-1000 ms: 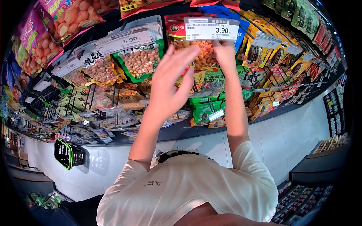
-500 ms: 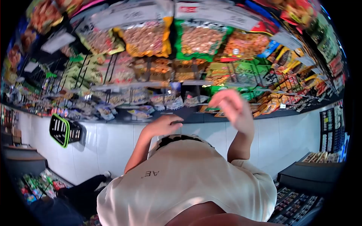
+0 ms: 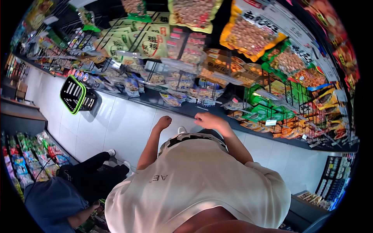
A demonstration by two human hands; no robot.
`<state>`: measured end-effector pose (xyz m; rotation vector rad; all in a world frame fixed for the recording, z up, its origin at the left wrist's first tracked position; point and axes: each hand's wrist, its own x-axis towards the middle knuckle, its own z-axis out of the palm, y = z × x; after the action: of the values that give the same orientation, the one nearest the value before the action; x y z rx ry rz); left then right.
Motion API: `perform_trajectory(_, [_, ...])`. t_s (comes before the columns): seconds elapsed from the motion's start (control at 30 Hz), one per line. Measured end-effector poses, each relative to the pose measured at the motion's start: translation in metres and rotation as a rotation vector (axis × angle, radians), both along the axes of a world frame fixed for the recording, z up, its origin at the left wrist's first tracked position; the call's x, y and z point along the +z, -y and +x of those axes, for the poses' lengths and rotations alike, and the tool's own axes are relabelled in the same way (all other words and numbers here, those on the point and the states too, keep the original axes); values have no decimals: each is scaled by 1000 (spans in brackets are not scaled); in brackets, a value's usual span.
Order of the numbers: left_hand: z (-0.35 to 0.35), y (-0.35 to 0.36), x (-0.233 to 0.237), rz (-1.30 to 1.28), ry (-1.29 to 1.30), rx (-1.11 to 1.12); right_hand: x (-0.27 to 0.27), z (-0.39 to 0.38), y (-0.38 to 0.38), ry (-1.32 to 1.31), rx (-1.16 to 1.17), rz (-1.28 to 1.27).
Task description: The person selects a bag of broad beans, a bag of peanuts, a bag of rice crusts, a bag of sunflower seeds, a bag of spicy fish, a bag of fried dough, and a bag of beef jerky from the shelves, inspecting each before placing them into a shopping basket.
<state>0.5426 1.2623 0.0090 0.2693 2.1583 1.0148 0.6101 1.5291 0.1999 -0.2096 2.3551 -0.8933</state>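
Note:
My left hand (image 3: 163, 122) hangs low in front of my chest, its fingers curled into a fist with nothing in it. Just to its right, my right hand (image 3: 208, 120) is palm down with loosely bent fingers and holds nothing. Both hands hover above the white tiled floor (image 3: 124, 128), near the dark bottom shelf edge (image 3: 182, 110) of the snack rack. Small clear snack packs (image 3: 176, 83) lie on the lowest shelf just beyond my hands. Big bags of peanuts (image 3: 250, 37) hang higher up.
A black and green shopping basket (image 3: 75, 95) stands on the floor to the left by the rack. Another person (image 3: 62, 194) in a blue top and black trousers crouches at the lower left beside a low shelf of goods (image 3: 23, 155). Green and orange packs (image 3: 295, 105) fill the right racks.
Both hands have dropped from the hanging peanut bags and price tag down to chest level. My view has tilted down and turned, so the rack now runs diagonally.

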Motion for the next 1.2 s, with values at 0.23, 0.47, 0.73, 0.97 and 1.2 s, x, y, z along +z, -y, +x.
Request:
perform_trajectory(0.23, [37, 77, -2, 158, 307, 613, -22, -54, 66, -21, 188, -53])
perform_trajectory(0.47, [102, 155, -6, 170, 397, 909, -61, -104, 140, -53, 354, -108])
perform_trajectory(0.73, [107, 244, -14, 250, 503, 1249, -88, -164, 244, -73, 524, -174])
perform_trajectory(0.97, [-5, 335, 26, 257, 292, 1112, -106, -211, 323, -31, 528, -91])
perform_trajectory(1.2, [-46, 418, 42, 370, 178, 1282, -83, -247, 422, -21, 728, -81])
